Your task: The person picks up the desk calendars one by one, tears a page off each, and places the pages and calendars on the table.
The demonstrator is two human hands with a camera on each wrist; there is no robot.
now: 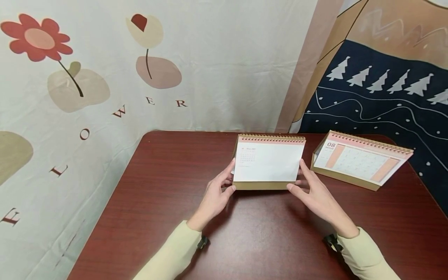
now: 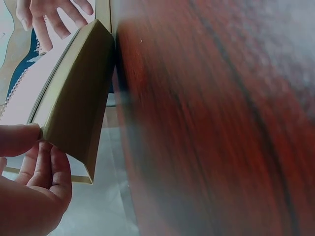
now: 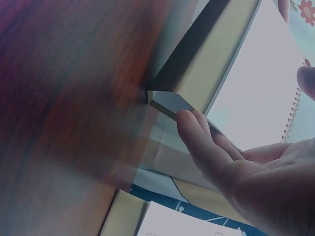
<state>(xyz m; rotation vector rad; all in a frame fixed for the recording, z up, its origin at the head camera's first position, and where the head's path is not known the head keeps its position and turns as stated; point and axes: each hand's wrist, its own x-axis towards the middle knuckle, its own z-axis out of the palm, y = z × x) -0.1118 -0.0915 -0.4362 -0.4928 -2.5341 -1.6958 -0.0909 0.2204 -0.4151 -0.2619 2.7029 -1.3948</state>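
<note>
Dark red wood table (image 1: 168,217), far edge by flower-print cloth (image 1: 227,58) — left hand (image 1: 216,195) and right hand (image 1: 319,197) hold white-page calendar (image 1: 269,163) by opposite sides at its far half — pink-topped calendar (image 1: 362,160) to the right, navy tree-print cloth (image 1: 378,105) behind.

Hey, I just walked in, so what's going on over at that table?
A person has both hands at a desk calendar near the back of the table. The left hand pinches its left side near the lower edge, while the right hand touches the right side. Its white page faces the person, with the spiral binding on top. A second calendar, showing 08, stands angled to the right, with neither hand on it.
</note>
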